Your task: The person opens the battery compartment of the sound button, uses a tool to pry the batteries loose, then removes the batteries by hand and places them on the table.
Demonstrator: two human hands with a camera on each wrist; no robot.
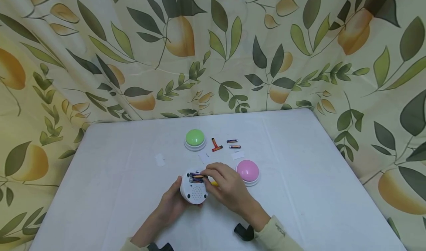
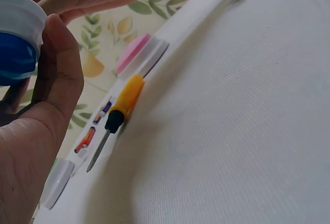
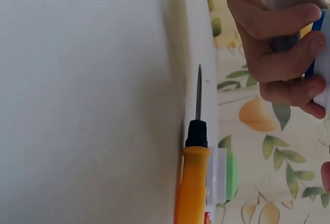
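My left hand (image 1: 173, 204) grips a round white push-button light (image 1: 196, 196) by its rim, its underside turned up. A blue dome (image 2: 16, 59) shows on its other side in the left wrist view. The battery compartment (image 1: 197, 181) is uncovered, with batteries inside. At its upper right, the thumb and fingertips of my right hand (image 1: 229, 188) pinch the end of a battery (image 1: 198, 176); the fingers partly hide it. A screwdriver (image 2: 129, 98) with a yellow handle lies on the table, mostly hidden under my right hand in the head view.
A green button light (image 1: 195, 137) stands farther back, and a pink one (image 1: 247, 170) sits right of my hands. Two orange batteries (image 1: 217, 148) and two darker ones (image 1: 235, 147) lie between them. Small white slips (image 1: 237, 154) are scattered on the white tablecloth (image 1: 110, 191).
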